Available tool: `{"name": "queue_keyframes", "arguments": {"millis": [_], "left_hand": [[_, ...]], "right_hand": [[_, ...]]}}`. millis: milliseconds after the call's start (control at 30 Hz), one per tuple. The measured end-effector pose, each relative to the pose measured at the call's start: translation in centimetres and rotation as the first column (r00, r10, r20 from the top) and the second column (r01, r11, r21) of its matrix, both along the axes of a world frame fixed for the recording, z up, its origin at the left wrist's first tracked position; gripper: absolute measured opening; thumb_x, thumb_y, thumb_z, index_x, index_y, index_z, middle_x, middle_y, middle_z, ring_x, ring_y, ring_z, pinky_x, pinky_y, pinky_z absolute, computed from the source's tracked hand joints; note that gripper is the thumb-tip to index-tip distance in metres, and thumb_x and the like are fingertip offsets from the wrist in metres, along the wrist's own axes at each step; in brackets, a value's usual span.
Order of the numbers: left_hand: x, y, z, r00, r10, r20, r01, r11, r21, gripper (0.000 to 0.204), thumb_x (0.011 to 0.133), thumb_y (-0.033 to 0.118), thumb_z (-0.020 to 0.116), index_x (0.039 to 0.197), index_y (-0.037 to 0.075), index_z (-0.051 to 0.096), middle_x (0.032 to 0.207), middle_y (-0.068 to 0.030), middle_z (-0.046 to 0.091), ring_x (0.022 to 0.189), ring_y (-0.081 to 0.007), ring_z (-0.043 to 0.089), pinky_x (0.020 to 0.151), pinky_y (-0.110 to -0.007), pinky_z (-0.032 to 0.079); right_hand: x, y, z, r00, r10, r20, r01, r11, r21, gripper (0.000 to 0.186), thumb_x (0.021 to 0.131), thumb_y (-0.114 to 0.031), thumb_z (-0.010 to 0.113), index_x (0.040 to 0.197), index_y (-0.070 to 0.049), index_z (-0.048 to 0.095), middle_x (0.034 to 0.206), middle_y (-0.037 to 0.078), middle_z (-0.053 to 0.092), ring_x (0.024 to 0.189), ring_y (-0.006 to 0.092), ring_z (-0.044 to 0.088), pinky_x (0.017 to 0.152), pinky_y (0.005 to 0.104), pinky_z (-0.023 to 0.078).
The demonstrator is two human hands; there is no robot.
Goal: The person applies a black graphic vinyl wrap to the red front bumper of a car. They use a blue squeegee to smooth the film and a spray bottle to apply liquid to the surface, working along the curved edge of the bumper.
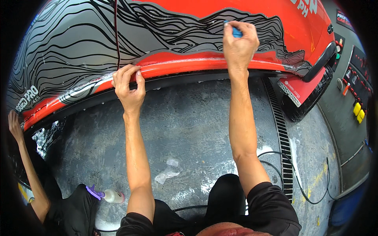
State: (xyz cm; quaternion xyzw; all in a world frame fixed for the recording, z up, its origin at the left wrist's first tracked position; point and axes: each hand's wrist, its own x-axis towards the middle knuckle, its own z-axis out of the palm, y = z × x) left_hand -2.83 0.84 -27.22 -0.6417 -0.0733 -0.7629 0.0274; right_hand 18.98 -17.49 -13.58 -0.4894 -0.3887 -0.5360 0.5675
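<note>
My right hand grips a blue flat tool against the grey, black-lined decal on the red car body. My left hand is at the red lower edge of the body, fingers bent and thumb close to the index finger; anything between them is too small to make out. A thin dark red cord hangs over the decal above my left hand.
A co-worker's hand touches the car at the far left. A spray bottle stands near their knee. Around me are a wheel, hoses, a drain grate, scrap paper and a tool wall.
</note>
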Motion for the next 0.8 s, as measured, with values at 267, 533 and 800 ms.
{"name": "queue_keyframes", "arguments": {"millis": [267,533,800], "left_hand": [[-0.05,-0.04,0.19,1.000,0.012,0.006,-0.012,1.000,0.001,0.012,0.091,0.004,0.076,0.103,0.007,0.076,0.107,-0.0059,0.074,0.102,-0.0243,0.065,0.094,-0.037,0.048],[0.13,0.00,-0.01,1.000,-0.003,0.010,0.003,1.000,0.002,0.013,0.091,0.004,0.076,0.104,0.007,0.076,0.107,-0.0059,0.074,0.102,-0.0239,0.065,0.094,-0.037,0.048],[-0.06,0.13,-0.05,1.000,-0.006,0.004,0.006,1.000,0.002,0.013,0.091,0.004,0.076,0.104,0.008,0.076,0.107,-0.0057,0.074,0.102,-0.0238,0.065,0.094,-0.037,0.047]], "right_hand": [[0.58,-0.43,0.49,1.000,0.025,-0.001,-0.025,1.000,0.009,0.008,0.084,-0.011,0.078,0.086,-0.004,0.079,0.090,0.013,0.070,0.087,0.0330,0.068,0.079,0.0442,0.054],[0.09,-0.31,0.57,0.998,0.054,-0.025,-0.054,0.998,-0.014,0.009,0.084,-0.010,0.078,0.086,-0.002,0.079,0.091,0.014,0.071,0.086,0.0328,0.069,0.079,0.0442,0.054],[0.02,-0.04,0.34,1.000,0.018,0.018,-0.018,1.000,-0.006,0.010,0.083,-0.011,0.078,0.086,-0.002,0.079,0.091,0.015,0.071,0.081,0.0343,0.070,0.074,0.0447,0.054]]}}
